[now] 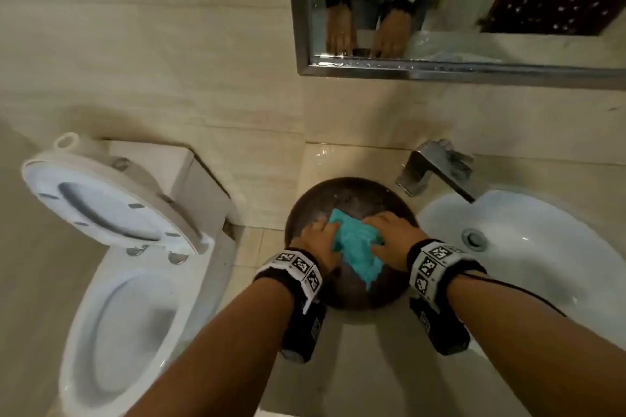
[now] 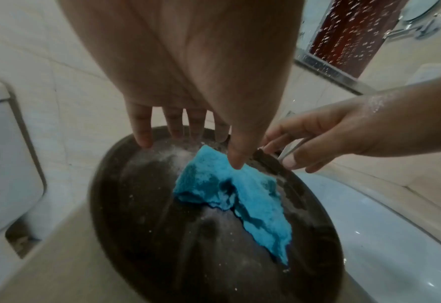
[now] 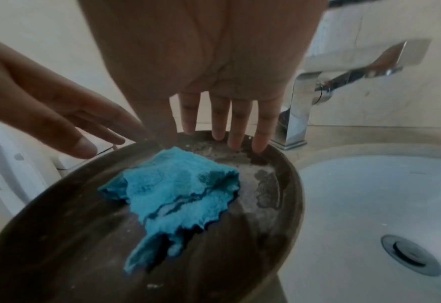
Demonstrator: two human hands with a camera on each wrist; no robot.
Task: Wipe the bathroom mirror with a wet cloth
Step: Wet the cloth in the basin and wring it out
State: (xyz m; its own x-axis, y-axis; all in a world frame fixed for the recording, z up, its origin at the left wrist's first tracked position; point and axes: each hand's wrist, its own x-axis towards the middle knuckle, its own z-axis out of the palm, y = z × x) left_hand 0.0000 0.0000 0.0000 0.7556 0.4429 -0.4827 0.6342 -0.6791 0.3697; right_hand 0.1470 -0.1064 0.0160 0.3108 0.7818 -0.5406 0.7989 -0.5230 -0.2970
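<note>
A crumpled blue cloth (image 1: 357,249) lies in a dark round bowl (image 1: 342,188) that stands on the beige counter, wet with pale residue. My left hand (image 1: 321,235) and right hand (image 1: 389,235) hover over the bowl on either side of the cloth, fingers straight and spread. In the left wrist view the left hand (image 2: 188,151) points its thumb tip down at the far edge of the cloth (image 2: 230,192). The right wrist view shows the right hand (image 3: 209,139) with fingertips near the bowl's far rim (image 3: 292,174), above the cloth (image 3: 178,188). The steel-framed mirror (image 1: 474,10), speckled with droplets, hangs on the wall above.
A white toilet (image 1: 118,281) with its seat raised stands to the left. A white sink (image 1: 528,264) with a chrome tap (image 1: 437,173) sits right of the bowl. The beige counter (image 1: 355,366) runs toward me.
</note>
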